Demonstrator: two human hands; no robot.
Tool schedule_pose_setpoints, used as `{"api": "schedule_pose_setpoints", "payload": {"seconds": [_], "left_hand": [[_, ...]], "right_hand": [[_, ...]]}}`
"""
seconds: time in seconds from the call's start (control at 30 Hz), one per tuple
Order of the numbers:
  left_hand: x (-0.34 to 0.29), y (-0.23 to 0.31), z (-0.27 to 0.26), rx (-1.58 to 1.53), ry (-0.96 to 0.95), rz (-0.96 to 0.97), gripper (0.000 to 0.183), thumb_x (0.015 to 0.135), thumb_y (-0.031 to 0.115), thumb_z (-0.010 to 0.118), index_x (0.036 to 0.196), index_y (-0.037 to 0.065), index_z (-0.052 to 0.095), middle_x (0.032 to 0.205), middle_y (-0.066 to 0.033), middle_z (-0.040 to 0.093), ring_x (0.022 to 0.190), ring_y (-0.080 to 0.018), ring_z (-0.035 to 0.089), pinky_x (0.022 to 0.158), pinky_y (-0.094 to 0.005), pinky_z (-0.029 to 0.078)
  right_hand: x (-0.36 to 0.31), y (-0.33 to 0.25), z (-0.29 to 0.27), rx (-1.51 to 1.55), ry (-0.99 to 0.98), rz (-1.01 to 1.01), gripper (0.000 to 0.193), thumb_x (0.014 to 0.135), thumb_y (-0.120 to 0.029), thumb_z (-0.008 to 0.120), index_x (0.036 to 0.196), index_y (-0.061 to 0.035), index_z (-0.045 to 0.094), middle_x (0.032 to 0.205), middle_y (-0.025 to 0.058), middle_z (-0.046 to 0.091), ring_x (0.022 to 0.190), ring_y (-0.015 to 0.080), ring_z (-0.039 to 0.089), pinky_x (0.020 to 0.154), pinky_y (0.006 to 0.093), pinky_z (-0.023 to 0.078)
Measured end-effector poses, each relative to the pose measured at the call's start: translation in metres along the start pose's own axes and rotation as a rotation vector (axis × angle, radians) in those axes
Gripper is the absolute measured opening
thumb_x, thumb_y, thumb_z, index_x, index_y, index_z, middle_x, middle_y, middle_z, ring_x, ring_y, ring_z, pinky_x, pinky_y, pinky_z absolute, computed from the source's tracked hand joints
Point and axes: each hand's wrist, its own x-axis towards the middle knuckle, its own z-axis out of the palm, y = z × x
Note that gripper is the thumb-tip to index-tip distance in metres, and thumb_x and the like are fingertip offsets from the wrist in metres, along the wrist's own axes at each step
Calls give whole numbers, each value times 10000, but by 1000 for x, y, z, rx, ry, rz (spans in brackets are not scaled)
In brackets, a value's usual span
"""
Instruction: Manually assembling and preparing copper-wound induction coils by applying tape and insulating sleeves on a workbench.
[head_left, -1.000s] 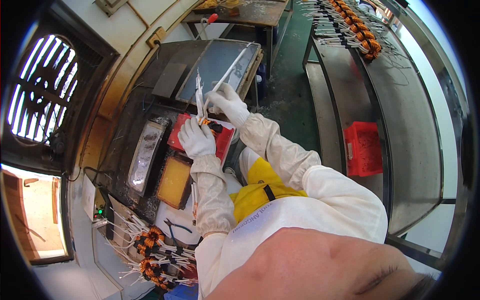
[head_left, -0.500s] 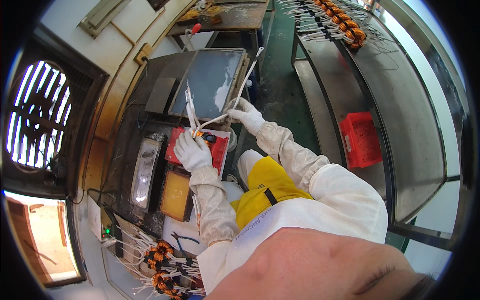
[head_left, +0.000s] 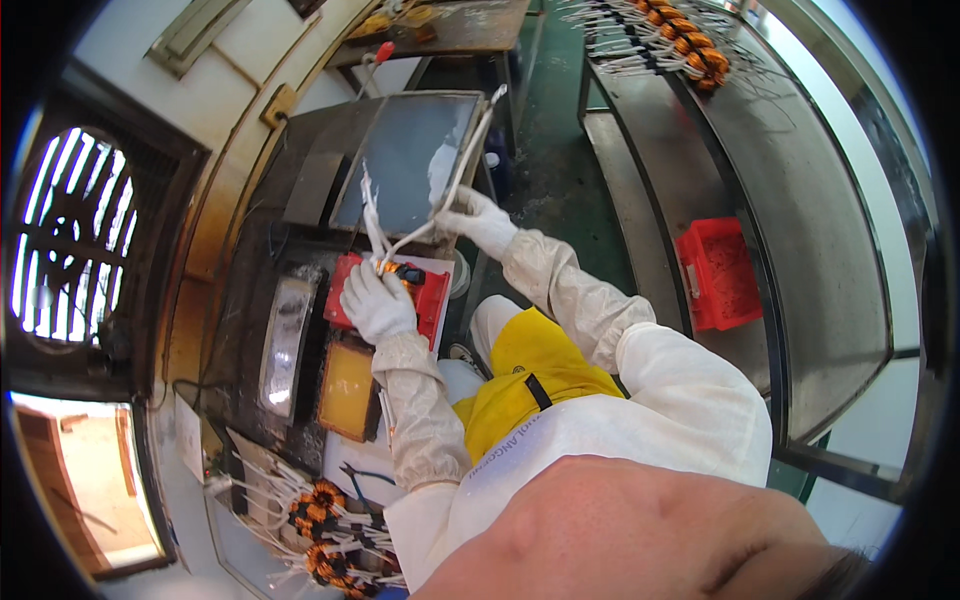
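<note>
One copper-wound coil point(head_left: 410, 274), head view: partly wrapped in black, lying on or just over a red block point(head_left: 432, 300) at the right edge of the workbench point(head_left: 245, 330); contact between them cannot be told.

One left hand point(head_left: 378, 305), white-gloved: laid over the coil's left side and the block, fingers close together near the lead roots; whether they pinch anything beneath cannot be told.

One right hand point(head_left: 480, 222), white-gloved: thumb and fingers clamped on a single white-sleeved lead point(head_left: 470, 150), which bends out from the coil and rises past the grip to a free tip.

One lead bundle point(head_left: 371, 215), white-sleeved: standing up from the coil, apart from the gripped lead, bare-looking ends uppermost.

Step in hand, as judged: drawing one lead aside from its fellows and shaping it. Next move calls for a steady left hand at the roots and a gentle pull, so that the sleeve is not stripped.

Also on the workbench: blue-grey panel point(head_left: 405, 150), far right corner; silvery-filled trough point(head_left: 312, 345), left of the amber slab point(head_left: 350, 383), which sits at the right edge; pliers point(head_left: 354, 477), toward the near end, beside a cluster of finished-looking coils point(head_left: 320, 505).
</note>
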Motion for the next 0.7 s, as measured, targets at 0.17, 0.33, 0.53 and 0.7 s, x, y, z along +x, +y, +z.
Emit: {"api": "schedule_pose_setpoints", "payload": {"seconds": [0.17, 0.33, 0.53, 0.7], "left_hand": [[0, -1, -1, 24, -14, -42, 394, 905, 289, 643, 1226, 60, 647, 1252, -144, 651, 1179, -356, 594, 1046, -528, 442], [0, 1, -2, 23, 14, -61, 404, 893, 292, 647, 1226, 64, 653, 1250, -125, 653, 1189, -345, 586, 1061, -531, 429], [1, 2, -7, 11, 9, -74, 391, 882, 242, 665, 1229, 63, 641, 1239, -118, 656, 1169, -345, 596, 1047, -517, 442], [0, 1, -5, 2, 17, -85, 420, 867, 269, 672, 1231, 62, 643, 1234, -126, 646, 1176, -345, 583, 1055, -532, 426]], "right_hand": [[68, 9, 4, -154, -13, -176, 233, 888, -120, 771, 1091, -52, 678, 944, 21, 710, 813, 111, 638, 750, 272, 529], [127, 55, -38, -715, 141, 5, 394, 866, -308, 781, 1119, -18, 695, 955, 108, 737, 856, 195, 697, 797, 324, 538], [119, 56, -46, -972, 118, 5, 436, 903, -444, 733, 982, -15, 724, 806, 59, 708, 733, 138, 649, 685, 301, 506], [92, 10, -12, -640, -66, 119, 464, 922, -408, 723, 1108, 18, 723, 930, 109, 751, 787, 164, 692, 749, 293, 540]]}}
